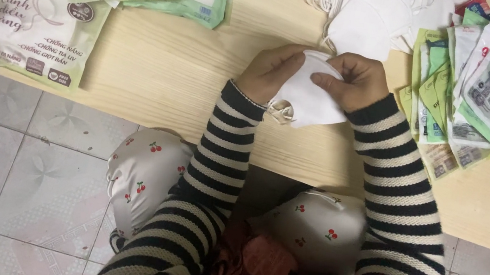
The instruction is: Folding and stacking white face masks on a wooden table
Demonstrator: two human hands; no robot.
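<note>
Over desk (158, 74) centre: both hands pinch white folded mask (309, 98). Left hand (270, 71) fingers closed on left edge, right hand (355, 79) on top. Keep edges aligned, ear loops clear, w/ even grip.

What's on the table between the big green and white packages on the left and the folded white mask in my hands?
Nothing: the head view shows bare light wooden table there.
</note>
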